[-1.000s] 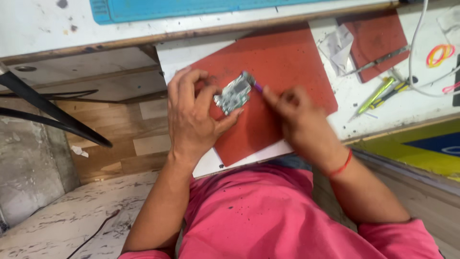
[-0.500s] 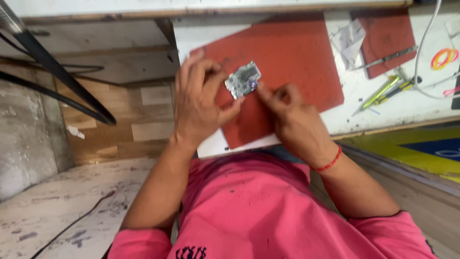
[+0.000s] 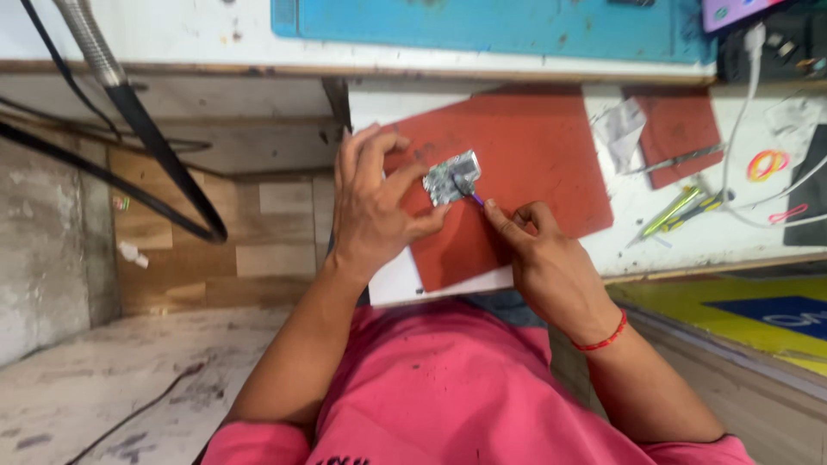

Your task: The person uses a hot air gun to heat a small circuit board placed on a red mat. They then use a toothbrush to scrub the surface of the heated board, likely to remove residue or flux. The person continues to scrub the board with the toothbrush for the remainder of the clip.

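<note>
Small grey metallic circuit board (image 3: 451,178) held just above the upper middle of the large red rubber work mat (image 3: 534,164), pinched at its left edge between thumb and fingers of the left hand (image 3: 375,202), grip closed on the board. Right hand (image 3: 538,250) just to the lower right of the board, fingers pinched shut around a thin purple-tipped tool (image 3: 474,197), tip touching the board's lower right edge. Red thread bracelet (image 3: 603,337) on the right wrist, below the mat's front edge. To the right of the mat, a crumpled grey wrapper (image 3: 620,127), a smaller red mat (image 3: 676,129) with metal tweezers (image 3: 680,158) lying across it, and yellow-green handled tools (image 3: 676,211) on the white benchtop (image 3: 646,232). Farther right of the mat, a white cable (image 3: 748,129) and coloured rubber bands (image 3: 767,164). Beyond the mat's far edge, a blue mat (image 3: 491,26). Well to the left of the mat, black cables (image 3: 164,164) hanging in front of a wooden panel. Pink shirt (image 3: 448,387) below the mat, nearest the camera
</note>
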